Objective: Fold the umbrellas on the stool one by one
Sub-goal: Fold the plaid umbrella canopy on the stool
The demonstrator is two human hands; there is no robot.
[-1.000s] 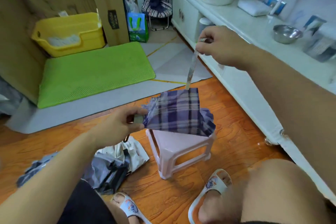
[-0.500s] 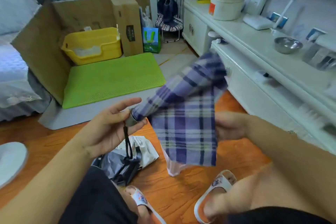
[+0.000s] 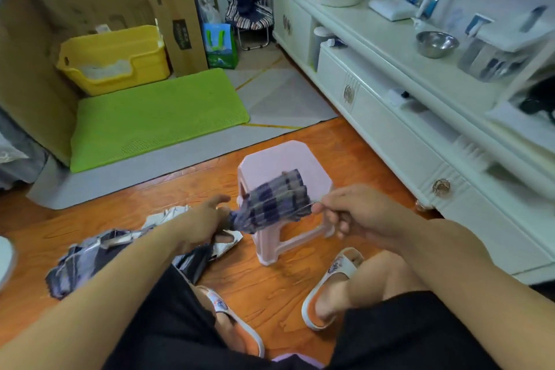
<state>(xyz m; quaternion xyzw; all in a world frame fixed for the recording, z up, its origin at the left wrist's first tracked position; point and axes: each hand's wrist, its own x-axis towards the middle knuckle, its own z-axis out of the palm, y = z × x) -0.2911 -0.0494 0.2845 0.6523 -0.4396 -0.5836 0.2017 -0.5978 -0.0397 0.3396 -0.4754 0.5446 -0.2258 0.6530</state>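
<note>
A purple plaid umbrella (image 3: 274,204) is held in the air in front of the pink plastic stool (image 3: 288,159), its fabric bunched into pleats. My left hand (image 3: 207,219) grips its handle end, thumb and a finger sticking out. My right hand (image 3: 351,210) pinches the fabric edge at the umbrella's other end. The stool's top is bare. Other umbrellas, one plaid (image 3: 87,261) and one white and dark (image 3: 195,252), lie on the wooden floor to the left, partly hidden by my left arm.
A white cabinet (image 3: 390,117) runs along the right with a steel bowl (image 3: 437,43) on top. A green mat (image 3: 156,114), yellow bin (image 3: 114,58) and cardboard boxes (image 3: 177,15) stand at the back left. My slippered feet (image 3: 330,282) rest near the stool.
The umbrella's canopy hung loose and spread wide before; now it is gathered into a tight bundle, held lower and level between both hands. My right hand moved from under the cloth to its edge.
</note>
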